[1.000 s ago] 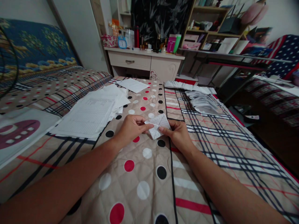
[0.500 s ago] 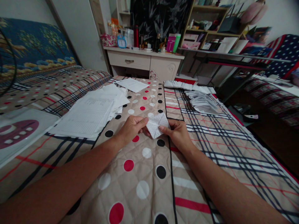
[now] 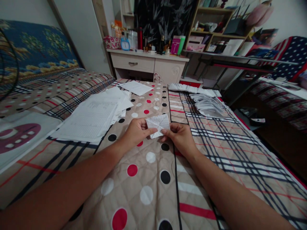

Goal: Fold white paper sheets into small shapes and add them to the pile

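Observation:
A small folded paper [image 3: 158, 121], white with printed lines and creases meeting near its middle, is held just above the bed's quilt. My left hand [image 3: 137, 130] pinches its left side, thumb lying across the front. At the right lower edge my right hand [image 3: 179, 135] grips it too, its thumb tip close to the left thumb. Fingers behind the paper are mostly hidden. Left of my hands a loose stack of printed sheets [image 3: 88, 118] lies on the quilt, with one more white sheet [image 3: 136, 87] beyond it.
To the far right rest a row of folded papers [image 3: 194, 89] and a fanned pile of folded papers [image 3: 208, 105]. A clear plastic bag with a purple print [image 3: 21, 134] lies at left. Past the polka-dot and plaid quilt [image 3: 134, 191] stands a white dresser [image 3: 144, 64].
The folded paper has turned and shifted slightly left. My left thumb has moved from its upper left corner onto its front, near the right thumb.

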Motion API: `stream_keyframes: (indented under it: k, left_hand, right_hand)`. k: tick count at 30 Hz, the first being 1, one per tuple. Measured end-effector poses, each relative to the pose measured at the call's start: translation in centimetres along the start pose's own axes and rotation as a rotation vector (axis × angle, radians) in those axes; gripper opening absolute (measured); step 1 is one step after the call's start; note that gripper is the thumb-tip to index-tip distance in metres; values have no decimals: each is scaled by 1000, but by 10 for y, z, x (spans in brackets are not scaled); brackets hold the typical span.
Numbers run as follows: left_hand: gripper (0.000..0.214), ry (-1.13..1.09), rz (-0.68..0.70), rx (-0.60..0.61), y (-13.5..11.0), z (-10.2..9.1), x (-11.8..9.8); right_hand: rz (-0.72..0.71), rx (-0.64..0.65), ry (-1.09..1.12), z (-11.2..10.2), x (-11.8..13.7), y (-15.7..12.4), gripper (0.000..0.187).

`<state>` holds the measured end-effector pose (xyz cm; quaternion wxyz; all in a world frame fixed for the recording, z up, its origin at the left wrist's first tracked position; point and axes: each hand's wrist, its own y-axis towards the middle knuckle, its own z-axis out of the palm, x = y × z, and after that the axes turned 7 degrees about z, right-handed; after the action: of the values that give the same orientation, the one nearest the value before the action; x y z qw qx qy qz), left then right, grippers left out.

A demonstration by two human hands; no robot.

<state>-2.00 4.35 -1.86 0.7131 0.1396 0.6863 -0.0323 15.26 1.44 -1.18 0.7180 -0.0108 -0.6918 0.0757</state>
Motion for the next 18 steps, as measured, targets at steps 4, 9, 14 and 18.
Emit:
stream_keyframes:
  k: [4, 9, 14, 18]
  left_hand:
    - [45, 23, -28, 87, 0, 0, 1]
    - [33, 60, -44, 101, 0, 1, -2]
    - [26, 69, -41, -8, -1, 0, -8]
    - [22, 66, -30, -52, 1, -1, -6]
  right_hand:
    - [-13, -97, 48, 1, 3, -2, 21]
    - [-18, -146, 10, 0, 0, -1, 31]
    - [-127, -187, -283, -2, -3, -1, 45]
    - [-139, -84, -232, 2, -2, -8, 46]
